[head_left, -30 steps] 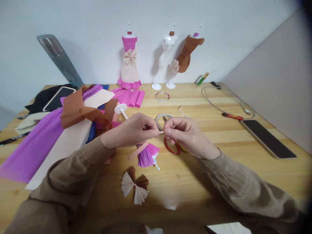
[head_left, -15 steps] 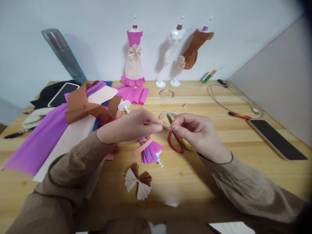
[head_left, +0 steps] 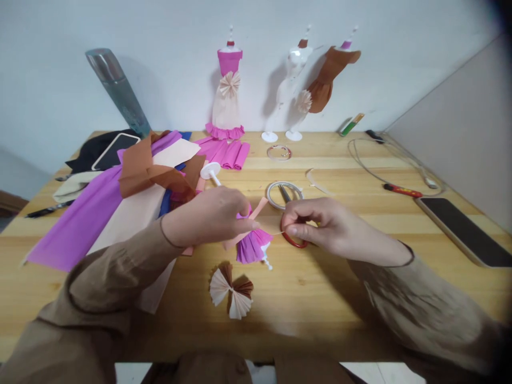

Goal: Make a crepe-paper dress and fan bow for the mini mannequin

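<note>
A thin pale strand [head_left: 274, 233] is stretched between my two hands above the table. My left hand [head_left: 212, 216] pinches one end between thumb and fingers. With curled fingers, my right hand [head_left: 320, 224] grips the other end. Just below the left hand lies a small dress form in a purple pleated paper skirt [head_left: 248, 249], with a peach paper strip [head_left: 259, 208] at its waist. Scissors [head_left: 294, 242] with red and yellow handles lie partly hidden under my right hand, their blades across a narrow white roll of tape [head_left: 276, 200]. A brown-and-cream pleated paper bow [head_left: 232, 292] is nearer me.
Crepe paper sheets [head_left: 80, 218] pile up at the left. Dress forms stand along the wall, one in a pink and cream dress [head_left: 229, 101]. A phone [head_left: 466, 229], a cable [head_left: 362, 173] and a curled clear strip [head_left: 317, 184] lie on the right.
My hands have moved slightly apart and lower, the strand now showing between them. The curled clear strip shows more fully. The whole view has shifted a little.
</note>
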{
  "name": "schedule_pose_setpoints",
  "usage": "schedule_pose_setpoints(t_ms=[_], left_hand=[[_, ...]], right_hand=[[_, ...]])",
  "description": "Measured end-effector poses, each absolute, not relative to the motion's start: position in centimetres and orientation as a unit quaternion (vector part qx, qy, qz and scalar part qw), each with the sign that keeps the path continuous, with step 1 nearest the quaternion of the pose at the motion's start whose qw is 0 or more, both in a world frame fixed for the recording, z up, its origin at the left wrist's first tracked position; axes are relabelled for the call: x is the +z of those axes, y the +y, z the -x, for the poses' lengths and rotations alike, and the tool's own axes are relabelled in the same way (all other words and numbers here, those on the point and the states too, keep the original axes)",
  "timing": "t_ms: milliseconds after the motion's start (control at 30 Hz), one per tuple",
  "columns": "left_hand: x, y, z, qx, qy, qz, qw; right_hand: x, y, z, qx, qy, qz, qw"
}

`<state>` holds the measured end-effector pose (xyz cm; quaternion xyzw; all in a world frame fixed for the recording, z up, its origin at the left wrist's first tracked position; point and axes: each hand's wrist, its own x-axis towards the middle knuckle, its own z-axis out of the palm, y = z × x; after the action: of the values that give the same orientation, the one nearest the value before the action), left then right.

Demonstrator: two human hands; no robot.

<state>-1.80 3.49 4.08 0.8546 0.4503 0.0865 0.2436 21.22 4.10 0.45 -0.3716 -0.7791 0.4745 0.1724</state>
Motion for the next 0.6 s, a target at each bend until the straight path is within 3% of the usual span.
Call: schedule_pose_setpoints(t_ms=[133,367,600], left_hand=[[1.4,3.0,1.8,0.045,0.464,-0.855,0.226],[1.5,3.2,1.6,0.075,0.497,-0.699,0.508],[2.5,4.9,0.0,0.121,0.513,-0.647,0.55]], right_hand=[[-0.3,4.5,-20.5,0.478,-0.797,0.323,0.181],[-1.8,5.1,-19.5,0.474,-0.817,0.268,0.19],[-3.5,5.0,-18.8,0.52,-0.769,0.31,0.205]])
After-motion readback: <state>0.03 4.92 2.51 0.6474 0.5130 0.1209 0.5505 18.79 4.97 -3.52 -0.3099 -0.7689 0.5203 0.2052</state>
